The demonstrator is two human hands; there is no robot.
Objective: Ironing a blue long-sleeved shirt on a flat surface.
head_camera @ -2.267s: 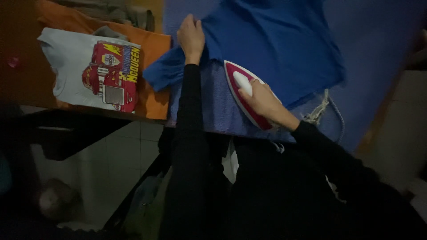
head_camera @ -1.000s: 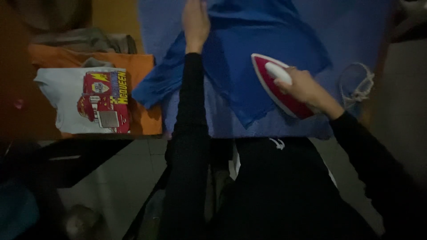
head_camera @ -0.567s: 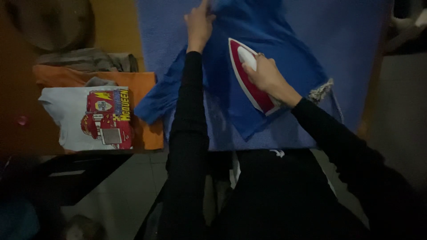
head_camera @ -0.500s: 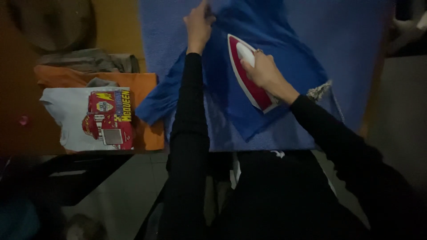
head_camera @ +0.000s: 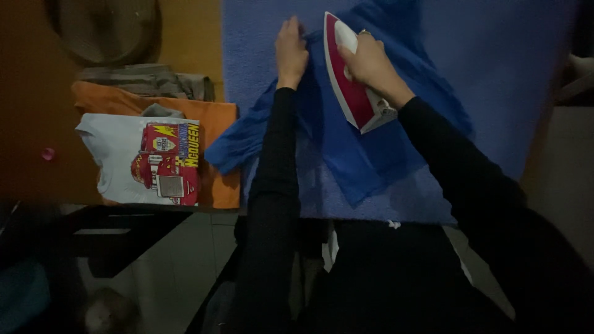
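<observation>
A blue garment (head_camera: 365, 154) lies spread on a blue-covered ironing surface (head_camera: 495, 74). My right hand (head_camera: 370, 62) grips the handle of a red and white iron (head_camera: 346, 93) that rests on the garment near its upper part. Just left of the iron, my left hand (head_camera: 291, 52) presses flat on the cloth with fingers together. One corner of the garment hangs over the left edge of the surface.
To the left, a wooden table (head_camera: 25, 124) holds folded clothes: a white printed shirt (head_camera: 139, 158) on top of an orange one (head_camera: 216, 124), with grey garments (head_camera: 148, 80) behind. A dark chair frame (head_camera: 111, 241) stands below over a tiled floor.
The iron has moved up the garment, away from me, with my right hand on it. My left hand stays pressed on the cloth beside it.
</observation>
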